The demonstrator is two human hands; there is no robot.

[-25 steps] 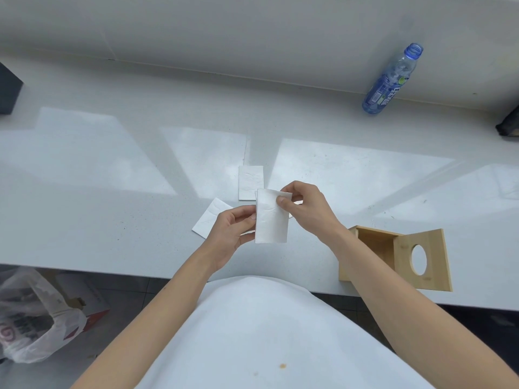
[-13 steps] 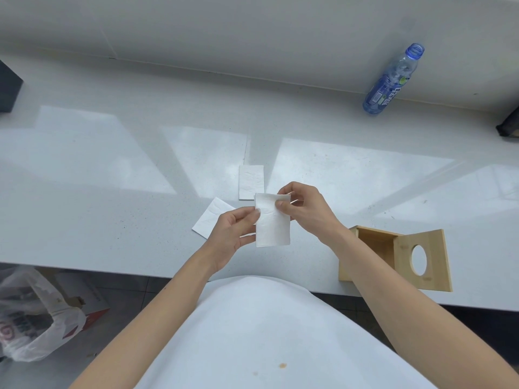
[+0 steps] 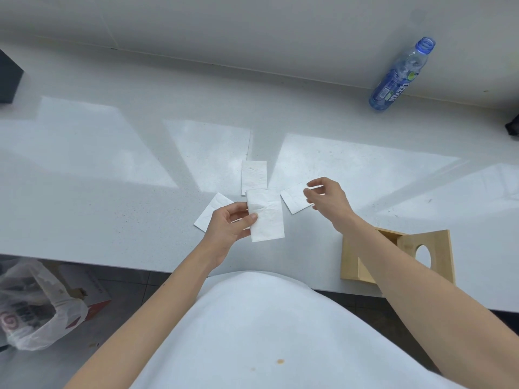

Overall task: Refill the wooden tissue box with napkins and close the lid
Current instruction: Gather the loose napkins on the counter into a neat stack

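My left hand [image 3: 228, 228] pinches a folded white napkin [image 3: 266, 215] by its left edge, just above the counter. My right hand [image 3: 327, 198] hovers to the right with fingers apart, over the right end of another napkin [image 3: 293, 201] that lies on the counter. Two more napkins lie flat: one [image 3: 254, 175] behind the held one, one [image 3: 211, 210] partly under my left hand. The wooden tissue box [image 3: 354, 256] stands open at the counter's front edge on the right; its lid [image 3: 429, 248], which has a round hole, is swung up. My right forearm hides part of the box.
A blue plastic bottle [image 3: 400, 77] stands against the back wall at the right. A dark box [image 3: 8, 77] sits at the far left and a dark object [image 3: 513, 125] at the right edge. Below the white counter [image 3: 112, 175], a plastic bag [image 3: 33, 310] lies on the floor.
My right hand has let go of the held napkin and moved right, over the napkin on the counter. My left hand still holds the napkin, now lower and alone.
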